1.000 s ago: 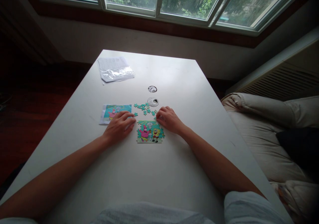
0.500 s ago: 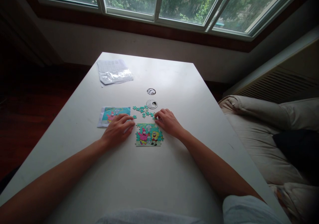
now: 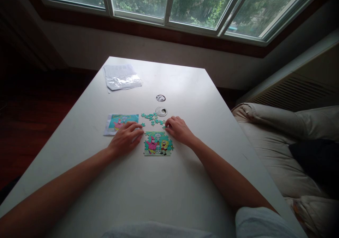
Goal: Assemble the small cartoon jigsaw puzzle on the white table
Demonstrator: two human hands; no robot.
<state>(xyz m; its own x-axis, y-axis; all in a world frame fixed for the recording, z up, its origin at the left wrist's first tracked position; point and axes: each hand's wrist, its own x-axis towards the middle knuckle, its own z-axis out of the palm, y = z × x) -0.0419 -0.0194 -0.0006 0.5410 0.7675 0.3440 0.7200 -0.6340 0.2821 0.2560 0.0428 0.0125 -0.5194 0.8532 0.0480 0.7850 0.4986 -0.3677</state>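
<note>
A partly joined jigsaw puzzle (image 3: 158, 144) with cartoon figures lies flat on the white table (image 3: 156, 192), its upper and right edges uneven. My left hand (image 3: 127, 136) rests at its left, fingers stretched and thumb apart, with the fingertips close to a loose teal piece. On the other side, my right hand (image 3: 178, 129) is bent at the puzzle's upper right corner. Its thumb and fingertips close on a small teal puzzle piece (image 3: 164, 127), partly hidden by them. Several loose teal pieces (image 3: 150, 117) lie just beyond the puzzle.
Left of the pieces lies a picture sheet (image 3: 108, 126) of the same cartoon, partly under my left hand. Papers in a clear plastic sleeve (image 3: 123, 77) lie at the far left. Two round table inserts (image 3: 161, 111) sit beyond the pieces. A beige sofa (image 3: 267, 142) stands at the right.
The view has tilted very slightly. My right hand's fingertips have shifted a little at the puzzle's upper right corner; my left hand stays in place.
</note>
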